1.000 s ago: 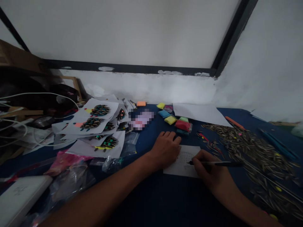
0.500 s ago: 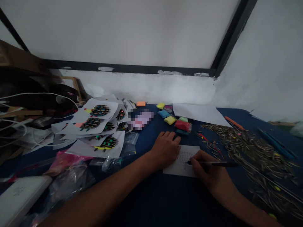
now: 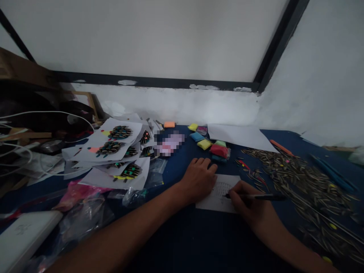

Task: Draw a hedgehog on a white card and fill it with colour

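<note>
Well, past the paper [image 3: 209,204], blue tabletop [image 3: 182,242] meets wall [image 3: 176,100]

Looks dim and flat overall, lit softly from out of view, brightest on the wall [image 3: 182,101] at 12 o'clock and sinking nearly to black on the table [image 3: 193,240] at 6 and in the clutter [image 3: 34,96] at 9. Gives only soft shadows, with faint glints on the clear plastic bag [image 3: 87,218] at 8. Stretches toward the edges, softens the seeds [image 3: 307,189] at 4, leaves the marks [image 3: 222,188] on the paper [image 3: 213,204] murky, and carries mosaic blocks [image 3: 170,144] near the centre.
</note>
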Tool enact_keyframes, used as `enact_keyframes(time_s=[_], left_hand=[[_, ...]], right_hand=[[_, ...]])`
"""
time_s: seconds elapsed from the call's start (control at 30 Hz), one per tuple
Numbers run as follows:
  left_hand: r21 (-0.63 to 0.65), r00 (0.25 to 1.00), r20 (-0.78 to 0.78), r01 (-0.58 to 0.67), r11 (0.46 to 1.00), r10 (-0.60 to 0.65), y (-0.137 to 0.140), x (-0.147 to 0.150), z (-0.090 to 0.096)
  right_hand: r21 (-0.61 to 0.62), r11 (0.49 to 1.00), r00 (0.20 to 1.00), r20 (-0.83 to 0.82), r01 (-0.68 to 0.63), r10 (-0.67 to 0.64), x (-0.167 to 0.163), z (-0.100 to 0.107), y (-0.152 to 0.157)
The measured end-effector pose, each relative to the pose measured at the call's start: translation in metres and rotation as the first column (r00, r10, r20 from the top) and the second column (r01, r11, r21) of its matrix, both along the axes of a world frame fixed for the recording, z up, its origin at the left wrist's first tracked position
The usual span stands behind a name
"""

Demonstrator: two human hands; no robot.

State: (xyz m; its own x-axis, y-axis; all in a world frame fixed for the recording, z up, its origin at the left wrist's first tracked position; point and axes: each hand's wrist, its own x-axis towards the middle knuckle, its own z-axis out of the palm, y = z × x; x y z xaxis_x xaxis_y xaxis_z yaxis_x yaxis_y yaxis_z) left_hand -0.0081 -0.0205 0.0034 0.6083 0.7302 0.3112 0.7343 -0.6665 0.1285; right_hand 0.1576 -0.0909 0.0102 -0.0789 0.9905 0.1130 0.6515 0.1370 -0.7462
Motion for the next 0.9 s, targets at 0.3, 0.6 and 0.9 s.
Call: enact_keyframes(time_s=[0.3, 0.6, 0.9], left_hand=[[0.012, 1.0, -0.006, -0.005, 1.0, 0.005, 0.0001, 0.0, -0.0009], [0.001, 1.0, -0.007, -0.001, 1.0, 0.001, 0.001, 0.0, -0.001], [-0.008, 1.0, -0.021, -0.006, 1.0, 0.005, 0.0007, 0.0002, 0.0009]], right_hand=[[0.01, 1.0, 1.0, -0.012, 0.005, -0.005, -0.0008, 0.0032, -0.0013], [-0.002, 1.0, 1.0, -0.024, -0.003, 0.003, -0.0004, 0.0012, -0.0007], [0.031, 0.999, 0.999, 0.002, 0.039, -0.04, 0.0015, 0.0059, -0.0009]])
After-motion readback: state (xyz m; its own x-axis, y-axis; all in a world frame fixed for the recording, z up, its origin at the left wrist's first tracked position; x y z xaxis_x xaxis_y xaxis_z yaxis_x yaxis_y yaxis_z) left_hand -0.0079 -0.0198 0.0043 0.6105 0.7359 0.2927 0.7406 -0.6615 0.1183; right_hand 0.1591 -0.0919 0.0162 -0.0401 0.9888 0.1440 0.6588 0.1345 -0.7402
